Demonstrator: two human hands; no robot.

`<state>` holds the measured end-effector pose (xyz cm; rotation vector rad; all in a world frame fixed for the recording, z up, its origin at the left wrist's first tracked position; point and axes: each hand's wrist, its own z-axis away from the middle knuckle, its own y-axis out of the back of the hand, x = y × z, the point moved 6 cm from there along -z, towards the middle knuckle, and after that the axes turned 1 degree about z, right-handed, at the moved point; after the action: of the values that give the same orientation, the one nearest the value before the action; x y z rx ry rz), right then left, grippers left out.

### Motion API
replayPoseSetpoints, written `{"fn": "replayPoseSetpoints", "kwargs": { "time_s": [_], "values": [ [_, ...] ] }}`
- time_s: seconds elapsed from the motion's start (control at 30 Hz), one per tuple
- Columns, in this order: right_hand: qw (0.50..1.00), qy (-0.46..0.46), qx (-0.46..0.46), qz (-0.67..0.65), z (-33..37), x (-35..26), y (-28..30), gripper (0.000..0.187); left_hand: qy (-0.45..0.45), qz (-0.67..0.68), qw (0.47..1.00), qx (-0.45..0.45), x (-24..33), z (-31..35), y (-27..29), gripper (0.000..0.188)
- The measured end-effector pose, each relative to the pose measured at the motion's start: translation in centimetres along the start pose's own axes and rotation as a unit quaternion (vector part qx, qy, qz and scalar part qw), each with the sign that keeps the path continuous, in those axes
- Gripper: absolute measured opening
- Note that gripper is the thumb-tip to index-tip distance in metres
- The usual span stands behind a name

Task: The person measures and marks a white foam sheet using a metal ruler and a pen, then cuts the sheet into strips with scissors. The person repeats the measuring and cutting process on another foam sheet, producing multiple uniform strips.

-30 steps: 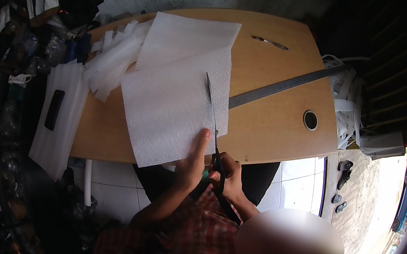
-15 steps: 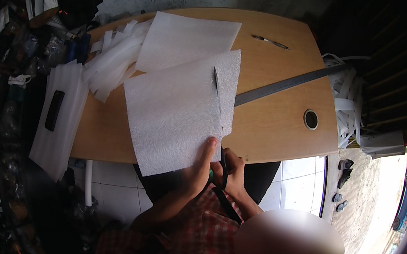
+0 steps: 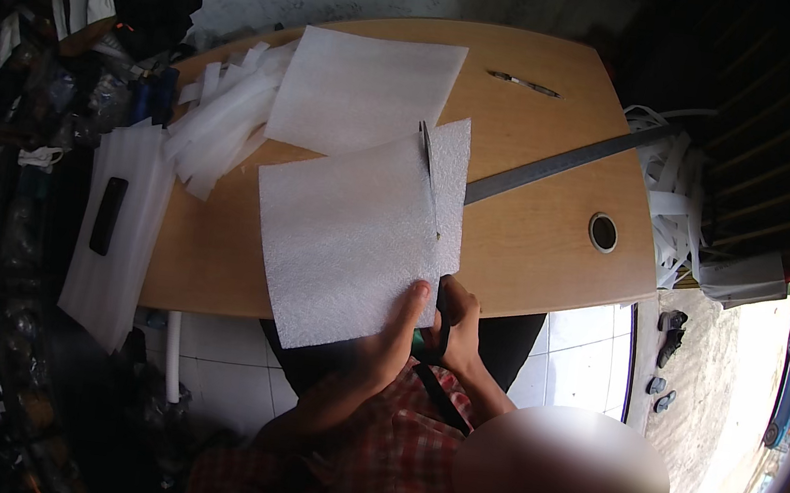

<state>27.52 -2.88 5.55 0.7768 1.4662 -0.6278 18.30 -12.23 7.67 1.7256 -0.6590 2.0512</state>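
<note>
A white foam sheet [image 3: 346, 251] is gripped at its near right corner by my left hand [image 3: 398, 330], thumb on top and fingers hidden beneath. My right hand [image 3: 462, 327] is closed round the dark handles of a pair of scissors [image 3: 427, 158]. The blades lie along the sheet's right side, pointing away from me, with a strip of foam [image 3: 454, 195] to their right. Another white foam sheet [image 3: 369, 88] lies flat farther back on the wooden table [image 3: 550, 254].
Cut white foam strips [image 3: 224, 120] are heaped at the table's left. A phone [image 3: 107, 216] rests on stacked foam sheets [image 3: 127, 245] at the left edge. A long metal ruler [image 3: 570, 161] and a pen [image 3: 525, 84] lie right. More strips [image 3: 674, 205] hang beyond the right edge.
The held foam sheet has turned and shifted slightly to the right and nearer me. Both hands and the scissors have moved a little to the right with it.
</note>
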Motion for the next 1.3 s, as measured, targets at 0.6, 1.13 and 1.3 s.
{"fn": "replayPoseSetpoints", "kwargs": {
  "time_s": [0.6, 1.13, 1.3],
  "values": [
    [0.972, -0.180, -0.023, -0.150, -0.3, -0.3, -0.6, 0.022, 0.024, -0.114, 0.992, -0.045, -2.8, -1.6, 1.7, 0.049],
    [0.989, -0.049, -0.119, -0.068, 3.7, 0.0, 0.2, 0.078, -0.033, 0.181, 0.979, 0.092, 1.5, -5.2, 2.3, 0.022],
    [0.977, -0.083, -0.194, 0.014, 7.0, -0.1, -0.4, 0.081, -0.040, 0.172, 0.980, 0.094, 2.4, -6.4, 1.6, 0.026]
  ]
}}
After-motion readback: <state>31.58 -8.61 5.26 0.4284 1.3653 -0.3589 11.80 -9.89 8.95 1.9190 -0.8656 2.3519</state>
